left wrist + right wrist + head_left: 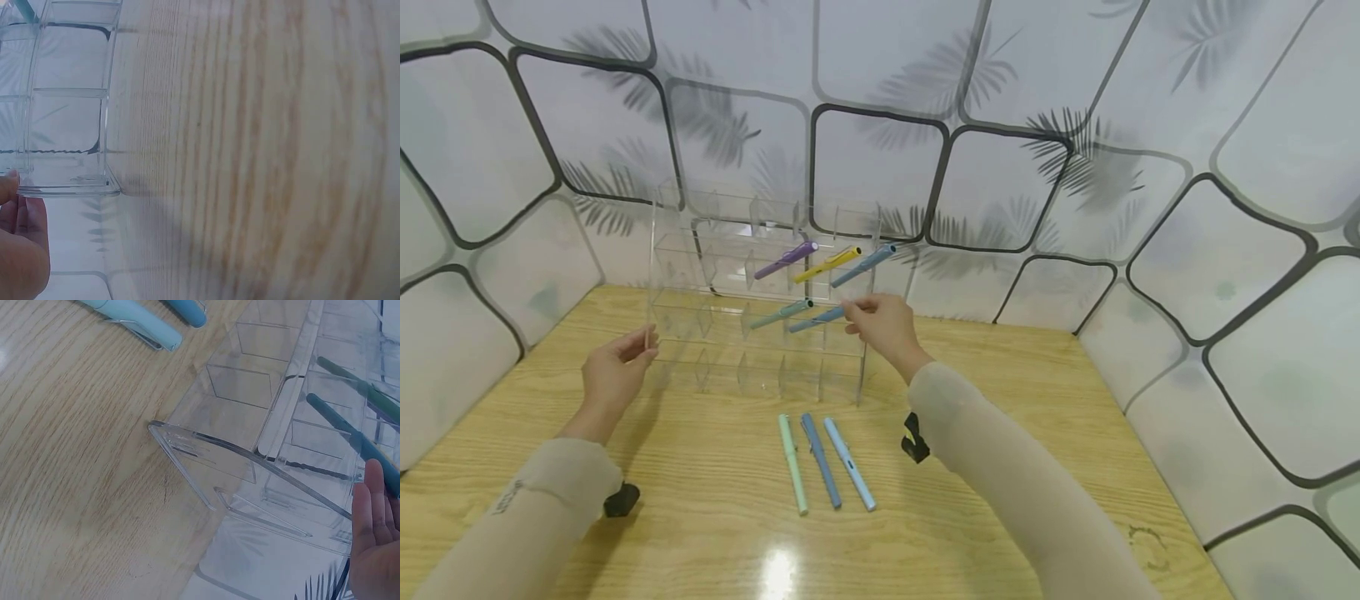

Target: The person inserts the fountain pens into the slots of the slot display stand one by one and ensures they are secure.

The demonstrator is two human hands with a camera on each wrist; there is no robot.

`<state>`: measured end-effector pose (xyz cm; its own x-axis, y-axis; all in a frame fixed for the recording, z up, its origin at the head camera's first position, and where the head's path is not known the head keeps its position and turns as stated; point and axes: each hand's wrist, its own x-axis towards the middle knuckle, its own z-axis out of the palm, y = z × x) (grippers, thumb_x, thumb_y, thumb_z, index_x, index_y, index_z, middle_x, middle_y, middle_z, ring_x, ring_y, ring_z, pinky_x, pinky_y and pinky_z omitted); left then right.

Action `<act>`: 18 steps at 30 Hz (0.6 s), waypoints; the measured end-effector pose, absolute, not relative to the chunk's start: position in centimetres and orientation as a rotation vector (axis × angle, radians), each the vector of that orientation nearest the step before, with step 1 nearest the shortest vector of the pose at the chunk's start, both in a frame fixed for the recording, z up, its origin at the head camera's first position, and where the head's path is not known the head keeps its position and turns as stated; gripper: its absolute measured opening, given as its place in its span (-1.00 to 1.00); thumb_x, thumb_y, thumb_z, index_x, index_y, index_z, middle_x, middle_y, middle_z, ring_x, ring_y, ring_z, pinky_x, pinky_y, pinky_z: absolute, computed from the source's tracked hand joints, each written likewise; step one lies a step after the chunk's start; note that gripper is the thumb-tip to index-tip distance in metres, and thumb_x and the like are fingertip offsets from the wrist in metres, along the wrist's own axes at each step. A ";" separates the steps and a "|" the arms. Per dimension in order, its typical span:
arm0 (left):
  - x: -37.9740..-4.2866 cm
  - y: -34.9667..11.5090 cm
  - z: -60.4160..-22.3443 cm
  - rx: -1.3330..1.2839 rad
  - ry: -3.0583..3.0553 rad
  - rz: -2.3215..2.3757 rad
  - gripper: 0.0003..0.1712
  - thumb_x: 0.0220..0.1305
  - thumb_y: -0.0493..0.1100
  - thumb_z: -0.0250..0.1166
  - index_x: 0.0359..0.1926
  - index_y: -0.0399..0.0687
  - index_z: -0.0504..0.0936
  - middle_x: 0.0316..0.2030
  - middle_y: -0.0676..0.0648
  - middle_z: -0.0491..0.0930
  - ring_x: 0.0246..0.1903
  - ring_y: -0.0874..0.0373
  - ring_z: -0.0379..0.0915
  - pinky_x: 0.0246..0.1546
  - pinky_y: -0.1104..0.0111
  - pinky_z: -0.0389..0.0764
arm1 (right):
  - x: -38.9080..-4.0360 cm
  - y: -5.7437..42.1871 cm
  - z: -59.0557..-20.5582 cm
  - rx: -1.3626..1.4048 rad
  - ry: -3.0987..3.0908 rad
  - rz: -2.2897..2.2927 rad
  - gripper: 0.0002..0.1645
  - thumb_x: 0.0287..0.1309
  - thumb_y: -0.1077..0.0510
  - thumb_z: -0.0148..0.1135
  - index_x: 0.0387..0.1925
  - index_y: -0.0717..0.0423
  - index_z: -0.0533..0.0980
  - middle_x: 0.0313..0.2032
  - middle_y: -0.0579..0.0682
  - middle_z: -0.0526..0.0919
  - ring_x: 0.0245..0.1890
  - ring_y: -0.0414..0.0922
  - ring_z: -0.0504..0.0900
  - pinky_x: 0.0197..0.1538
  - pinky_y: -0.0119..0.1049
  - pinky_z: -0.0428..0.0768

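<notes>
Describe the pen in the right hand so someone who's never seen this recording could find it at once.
On the table stands a clear rack. Of the two pens in its lower filled row, take the one farther right, a blue pen. Unlike the green pen beside it, it is gripped at its upper end by the right hand.

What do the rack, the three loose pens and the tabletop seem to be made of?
Rack: clear, glossy plastic, likely acrylic; the background shows straight through its thin panels.
Three loose pens: probably smooth plastic, judging by their even colours, though painted metal is possible.
Tabletop: wood or wood-look laminate, glossy; grain streaks and a bright reflection show.
</notes>
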<state>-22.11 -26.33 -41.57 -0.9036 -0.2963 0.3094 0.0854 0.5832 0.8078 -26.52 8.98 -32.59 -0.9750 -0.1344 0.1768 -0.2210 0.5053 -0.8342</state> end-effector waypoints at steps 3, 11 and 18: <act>-22.1 -26.3 -41.6 0.160 -2.396 -1.257 -0.56 0.36 -0.25 0.18 0.24 -0.24 0.45 0.04 -0.31 0.52 -0.27 0.62 0.36 -0.37 0.77 0.43 | -26.5 9.1 -32.5 0.383 -2.656 1.442 -0.62 0.31 -0.01 0.17 -0.02 0.16 0.60 -0.23 0.05 0.71 -0.28 -0.03 0.69 -0.29 -0.30 0.65; -22.1 -26.2 -41.6 0.159 -2.380 -1.245 -0.57 0.35 -0.26 0.20 0.22 -0.24 0.47 0.01 -0.33 0.53 -0.32 0.69 0.32 -0.40 0.77 0.43 | -26.7 9.4 -32.7 0.524 -2.698 1.170 -0.65 0.33 0.01 0.14 0.01 0.13 0.59 -0.23 0.01 0.72 -0.37 -0.24 0.67 -0.17 -0.25 0.63; -22.0 -26.2 -41.5 0.159 -2.379 -1.233 -0.57 0.34 -0.27 0.20 0.21 -0.25 0.48 -0.01 -0.33 0.54 -0.37 0.73 0.26 -0.44 0.76 0.43 | -27.0 9.6 -32.7 0.591 -2.720 1.083 -0.65 0.33 0.01 0.15 0.02 0.11 0.58 -0.27 -0.02 0.72 -0.32 -0.19 0.67 -0.18 -0.26 0.63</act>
<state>-21.99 -26.16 -41.51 -0.8907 -0.3024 0.3395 0.1031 0.5930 0.7985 -27.03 9.65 -32.71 -0.9103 -0.3022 0.2829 -0.4139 0.6611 -0.6258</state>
